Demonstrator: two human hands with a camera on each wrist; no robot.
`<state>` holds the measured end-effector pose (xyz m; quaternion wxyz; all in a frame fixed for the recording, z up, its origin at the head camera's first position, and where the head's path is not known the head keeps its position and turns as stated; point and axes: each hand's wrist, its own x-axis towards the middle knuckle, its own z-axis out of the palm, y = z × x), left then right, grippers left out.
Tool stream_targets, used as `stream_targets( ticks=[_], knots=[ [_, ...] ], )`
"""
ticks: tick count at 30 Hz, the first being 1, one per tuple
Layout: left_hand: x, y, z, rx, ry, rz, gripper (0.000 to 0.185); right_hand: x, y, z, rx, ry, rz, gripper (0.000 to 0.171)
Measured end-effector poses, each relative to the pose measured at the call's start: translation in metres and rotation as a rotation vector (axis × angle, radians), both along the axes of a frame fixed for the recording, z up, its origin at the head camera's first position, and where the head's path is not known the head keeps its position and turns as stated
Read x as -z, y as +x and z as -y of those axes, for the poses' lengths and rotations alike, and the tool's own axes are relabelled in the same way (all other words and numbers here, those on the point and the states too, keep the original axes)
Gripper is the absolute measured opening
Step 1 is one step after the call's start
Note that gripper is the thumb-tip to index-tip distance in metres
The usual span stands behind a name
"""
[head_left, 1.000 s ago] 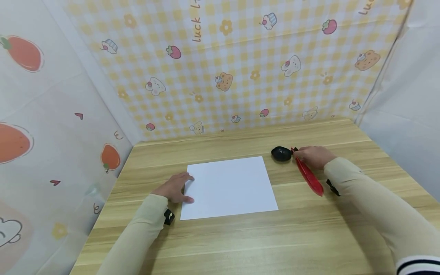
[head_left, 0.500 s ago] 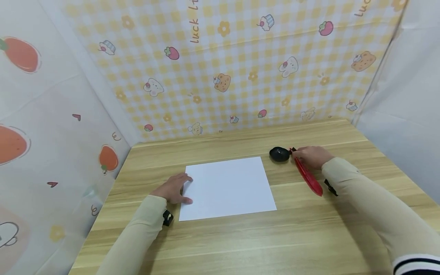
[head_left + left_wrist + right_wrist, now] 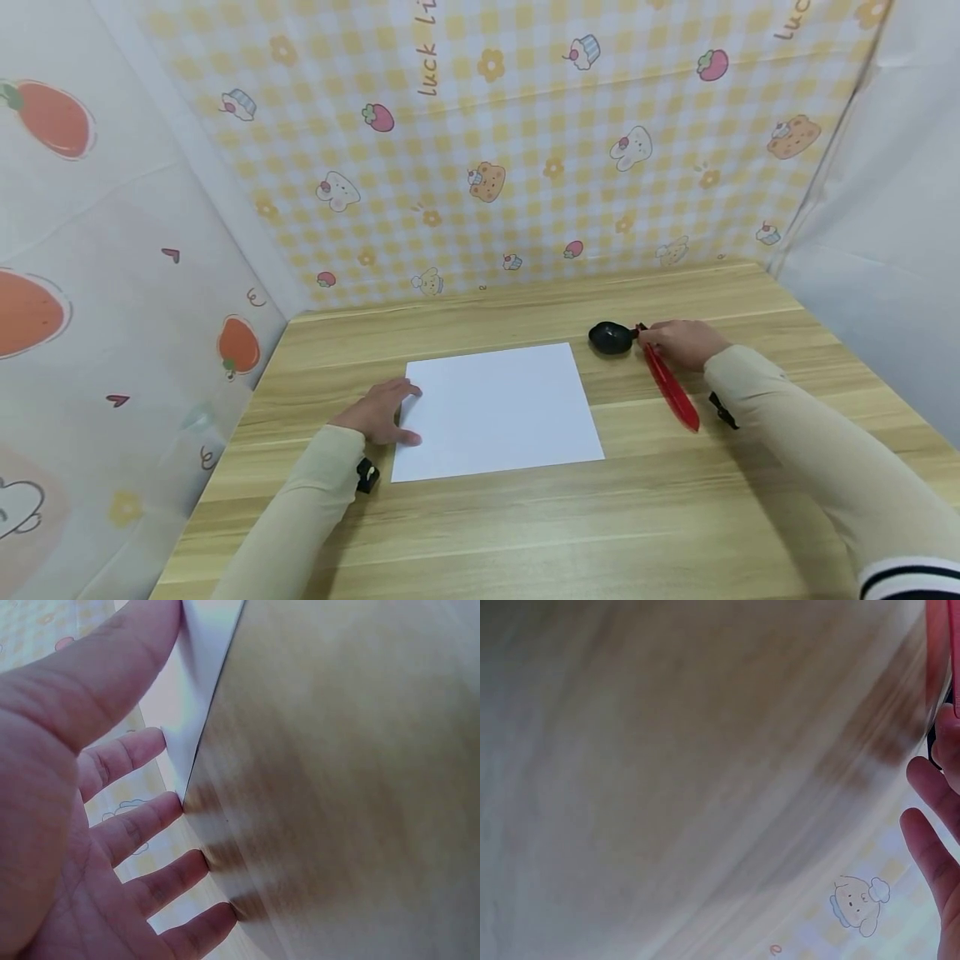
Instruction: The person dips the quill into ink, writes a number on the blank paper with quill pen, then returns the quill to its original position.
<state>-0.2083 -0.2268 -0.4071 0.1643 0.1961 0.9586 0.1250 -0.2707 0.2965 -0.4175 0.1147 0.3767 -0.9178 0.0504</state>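
Observation:
A blank white sheet of paper (image 3: 502,412) lies flat on the wooden table. My left hand (image 3: 377,412) rests at its left edge, thumb and fingers spread, with fingertips on the paper and the table. In the left wrist view the paper's corner (image 3: 187,712) shows by the thumb and first fingers. To the right, my right hand (image 3: 684,342) pinches the far end of a long, narrow red object (image 3: 672,390) with a black part at that end. Its exact kind cannot be told. Only a sliver of the red object (image 3: 937,652) shows in the right wrist view.
A glossy black oval object (image 3: 611,337) sits just left of my right fingers, close to the red object's far end. Behind the table (image 3: 487,533) hangs a yellow checked cloth (image 3: 450,167). White printed sheeting (image 3: 135,200) stands along the left side, plain white on the right.
The red object's near end has swung slightly to the left under my right hand. My left hand and the paper stay in place, and the head view has shifted a little.

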Motion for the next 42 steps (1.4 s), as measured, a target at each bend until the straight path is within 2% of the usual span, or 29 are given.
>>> stream_targets(
  ticks=[12, 22, 32, 42],
  knots=[
    [0.0, 0.0, 0.0, 0.004, 0.004, 0.002, 0.076, 0.002, -0.003, -0.004, 0.091, -0.019, 0.045, 0.029],
    [0.0, 0.0, -0.001, 0.009, 0.007, -0.006, 0.075, -0.006, -0.001, 0.001, 0.092, -0.116, 0.08, 0.026],
    [0.001, 0.001, 0.001, 0.017, 0.006, -0.006, 0.076, -0.009, -0.001, 0.008, 0.061, -0.282, 0.18, 0.023],
    [0.002, 0.0, 0.001, 0.017, 0.003, -0.01, 0.075, -0.009, 0.002, 0.014, 0.11, -0.465, 0.276, 0.02]
  ],
)
